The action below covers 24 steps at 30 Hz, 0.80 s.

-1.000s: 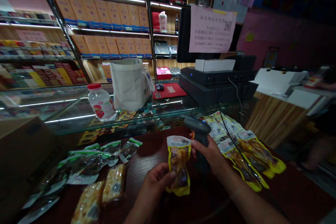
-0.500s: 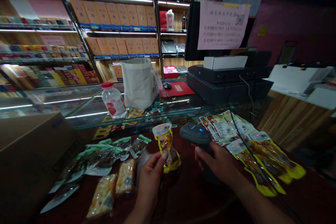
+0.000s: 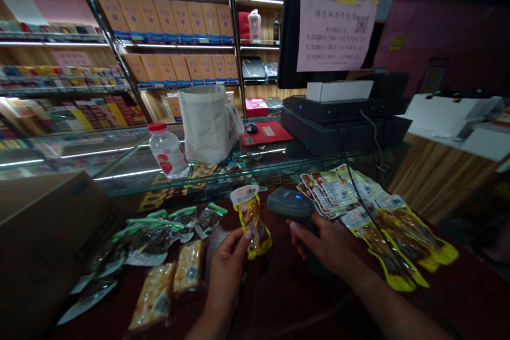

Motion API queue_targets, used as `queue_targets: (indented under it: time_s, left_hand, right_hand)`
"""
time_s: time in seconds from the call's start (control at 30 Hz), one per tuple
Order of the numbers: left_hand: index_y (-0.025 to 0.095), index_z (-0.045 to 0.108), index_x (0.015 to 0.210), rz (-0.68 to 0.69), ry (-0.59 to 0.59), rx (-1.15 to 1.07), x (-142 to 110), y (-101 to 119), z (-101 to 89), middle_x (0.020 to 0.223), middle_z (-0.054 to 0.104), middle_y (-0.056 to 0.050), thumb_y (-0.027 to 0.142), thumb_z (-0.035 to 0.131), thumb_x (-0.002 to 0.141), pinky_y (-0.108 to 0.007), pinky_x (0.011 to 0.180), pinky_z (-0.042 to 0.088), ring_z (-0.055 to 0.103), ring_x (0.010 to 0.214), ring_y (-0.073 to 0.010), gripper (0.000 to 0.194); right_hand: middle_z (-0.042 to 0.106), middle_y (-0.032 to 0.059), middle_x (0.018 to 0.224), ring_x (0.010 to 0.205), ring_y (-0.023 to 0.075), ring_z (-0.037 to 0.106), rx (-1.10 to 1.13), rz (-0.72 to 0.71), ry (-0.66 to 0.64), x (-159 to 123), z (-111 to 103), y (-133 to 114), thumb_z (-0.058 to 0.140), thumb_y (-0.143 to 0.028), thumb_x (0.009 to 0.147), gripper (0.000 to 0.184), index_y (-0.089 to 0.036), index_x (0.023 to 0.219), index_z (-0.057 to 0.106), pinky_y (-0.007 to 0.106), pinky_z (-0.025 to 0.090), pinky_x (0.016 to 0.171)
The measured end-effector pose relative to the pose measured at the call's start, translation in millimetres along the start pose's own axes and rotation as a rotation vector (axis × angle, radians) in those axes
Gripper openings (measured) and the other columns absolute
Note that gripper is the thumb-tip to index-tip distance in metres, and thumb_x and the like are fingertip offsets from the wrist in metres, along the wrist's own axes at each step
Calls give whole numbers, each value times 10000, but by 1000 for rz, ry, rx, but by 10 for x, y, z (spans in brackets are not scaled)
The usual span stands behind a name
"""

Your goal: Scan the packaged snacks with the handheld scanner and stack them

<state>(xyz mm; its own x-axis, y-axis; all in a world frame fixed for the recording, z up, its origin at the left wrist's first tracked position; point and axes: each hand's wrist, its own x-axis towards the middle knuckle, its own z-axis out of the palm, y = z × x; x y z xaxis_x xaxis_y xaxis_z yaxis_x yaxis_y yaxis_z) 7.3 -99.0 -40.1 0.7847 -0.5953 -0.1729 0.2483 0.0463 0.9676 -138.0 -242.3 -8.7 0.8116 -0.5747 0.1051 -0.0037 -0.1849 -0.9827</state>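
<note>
Between thumb and fingers, my left hand pinches the edge of a vacuum-packed drumstick in a clear pouch with a yellow border. The pouch's white top bears a barcode. My right hand is wrapped round the handle of a dark barcode scanner, whose head points left at the pouch and shows a small blue light. A gap separates scanner and pouch. Left of my left hand lie two wrapped pastry blocks and several green-topped clear snack pouches. More yellow-edged drumstick packs lie right of my right hand.
An open cardboard box stands at the left. A glass counter carries a red-capped bottle, a white bag and a cash register. Flat snack packets lie at the right, with a black cable crossing the packs.
The view has shifted slightly. Both hands keep their holds, and the scanner head sits a little closer to the drumstick pack.
</note>
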Motion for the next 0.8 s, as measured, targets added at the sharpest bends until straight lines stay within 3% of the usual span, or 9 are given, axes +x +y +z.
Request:
queue_targets:
  time_s: [0.13,0.3,0.47,0.57,0.7,0.8]
  left_hand:
    - [119,671,1071,29,2,10,9,-9,5,1002,715,-94,522,780,642,-270,704,530,672,937,-264,599]
    - [115,643,1070,-13,-1,-28,-33,18,25,927,715,-81,542,797,606,-271,646,525,680,792,-232,650]
    - [118,609,1076,-7,40,-123,-29,23,16,916,701,-66,520,803,617,-240,613,523,666,730,-182,640]
    - [114,595,1056,-18,100,-162,16,11,-22,917,688,-57,375,766,713,-213,562,520,653,685,-150,463]
    - [96,581,1001,-87,196,-132,81,46,-81,879,673,-60,118,580,863,-206,504,523,616,573,-107,140]
    - [78,574,997,-123,226,-113,86,144,-89,862,666,-80,54,498,901,-241,526,559,622,569,-109,125]
  right_hand:
    - [578,11,694,508,120,540,-12,-11,2,-9,-9,-4,548,-649,842,507,-152,938,536,243,449,445]
    - [570,5,681,504,114,536,23,0,-14,-3,-33,3,558,-650,838,519,-145,952,532,235,447,448]
    - [579,11,670,479,102,517,127,60,89,50,-63,4,626,-642,793,558,-120,982,574,215,426,425]
    - [569,5,668,486,98,509,174,53,125,87,-107,7,624,-630,806,550,-123,1015,581,207,421,424]
    - [566,-5,665,491,92,507,257,12,165,119,-189,-5,647,-621,801,545,-125,1017,577,196,431,420]
    - [578,-6,668,490,86,514,333,-19,188,136,-266,-33,671,-602,797,538,-123,1023,578,184,439,418]
